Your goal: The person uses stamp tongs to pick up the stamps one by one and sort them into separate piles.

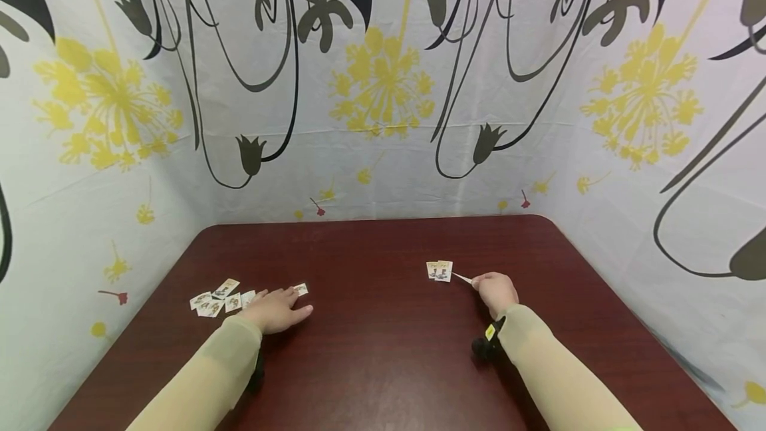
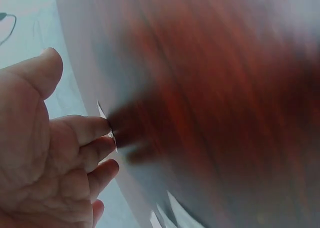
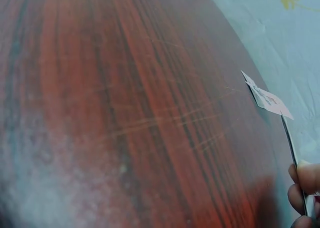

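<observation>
The right hand (image 1: 495, 291) was curled and pinched a single card (image 1: 462, 277) between thumb and fingers (image 3: 305, 177), held edge-on just above the surface (image 1: 389, 351). The card's free end pointed away from the hand toward a small pair of cards (image 1: 439, 270) lying face up just beyond it; from the head view the held card's tip reached almost to that pair, and whether it touched could not be told. In the right wrist view the held card showed only as a thin dark line running up from the fingers to the pair (image 3: 267, 98).

The left hand (image 1: 276, 309) lay palm down on the surface with its fingers straight and relaxed, gripping nothing. A lone card (image 1: 301, 289) sat just past its fingertips, and the left wrist view, badly blurred, showed a thin card edge (image 2: 106, 119) at the tip of one finger (image 2: 85, 129). A loose scatter of cards (image 1: 217, 298) lay just to the outer side of that hand, near its wrist. The two hands were well apart.
</observation>
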The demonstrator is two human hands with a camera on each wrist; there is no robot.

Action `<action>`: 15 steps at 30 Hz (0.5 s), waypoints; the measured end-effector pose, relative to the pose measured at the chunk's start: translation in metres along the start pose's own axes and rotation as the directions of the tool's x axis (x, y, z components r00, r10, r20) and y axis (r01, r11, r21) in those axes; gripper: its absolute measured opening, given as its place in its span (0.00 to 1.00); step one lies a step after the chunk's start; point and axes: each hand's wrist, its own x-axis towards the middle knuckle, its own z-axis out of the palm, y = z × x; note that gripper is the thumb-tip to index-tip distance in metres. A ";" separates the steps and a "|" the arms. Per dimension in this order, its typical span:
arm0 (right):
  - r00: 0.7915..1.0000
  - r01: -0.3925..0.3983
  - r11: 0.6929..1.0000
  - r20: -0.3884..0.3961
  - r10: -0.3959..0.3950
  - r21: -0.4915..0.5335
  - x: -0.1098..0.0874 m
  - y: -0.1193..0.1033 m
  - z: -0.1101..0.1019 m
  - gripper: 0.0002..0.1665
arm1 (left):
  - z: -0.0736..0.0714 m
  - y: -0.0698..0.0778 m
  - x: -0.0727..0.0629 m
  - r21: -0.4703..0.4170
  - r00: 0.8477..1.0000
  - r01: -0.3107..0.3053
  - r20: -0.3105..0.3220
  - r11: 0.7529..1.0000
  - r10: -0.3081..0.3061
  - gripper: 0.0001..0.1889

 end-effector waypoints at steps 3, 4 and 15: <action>1.000 -0.002 1.000 0.006 0.002 -0.011 0.001 0.000 0.000 0.14 | 0.003 0.006 0.001 0.016 1.000 -0.028 0.003 0.999 0.028 0.37; 1.000 -0.002 1.000 0.008 0.003 -0.013 0.001 -0.001 0.000 0.14 | 0.005 0.008 0.001 0.020 0.999 -0.035 0.005 0.999 0.035 0.36; 1.000 -0.003 0.999 0.005 0.003 -0.040 0.005 -0.002 0.000 0.14 | 0.013 0.031 -0.003 0.044 0.994 -0.111 0.009 0.993 0.111 0.36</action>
